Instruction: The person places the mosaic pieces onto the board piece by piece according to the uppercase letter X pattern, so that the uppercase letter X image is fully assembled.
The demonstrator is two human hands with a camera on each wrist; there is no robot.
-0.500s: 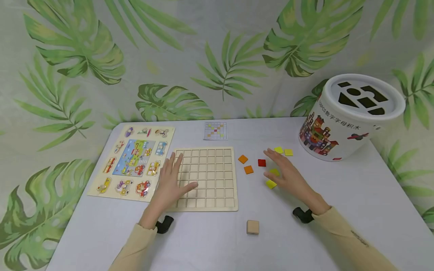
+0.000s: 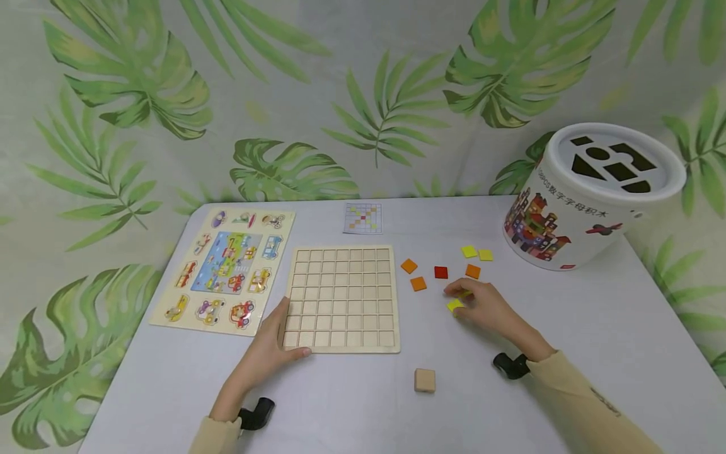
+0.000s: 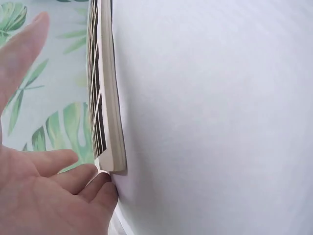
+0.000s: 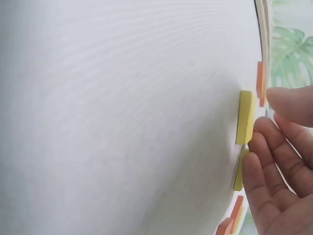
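Observation:
My left hand (image 2: 263, 356) is at the near left corner of a wooden grid board (image 2: 339, 299), fingers along the left edge and thumb by the front edge. In the left wrist view its fingertips sit right at the board's corner (image 3: 112, 159). Over two yellow square tiles hovers my right hand (image 2: 488, 307), fingers bent loosely and thumb apart from them. One yellow tile (image 2: 455, 305) shows below the fingertips; the other is partly hidden. The right wrist view has the nearer yellow tile (image 4: 244, 117) beside the fingers, with nothing pinched.
Around lie a red tile (image 2: 440, 272), orange tiles (image 2: 418, 284) and more yellow tiles (image 2: 485, 255). A wooden block (image 2: 425, 381) sits in front. Behind the board is a pattern card (image 2: 363, 218); a picture puzzle (image 2: 227, 261) lies left, a white bucket (image 2: 590, 195) stands right.
My left hand has drawn back from over the board to its near left corner. The right hand has lowered toward the yellow tiles, fingers bending, uncovering an orange tile.

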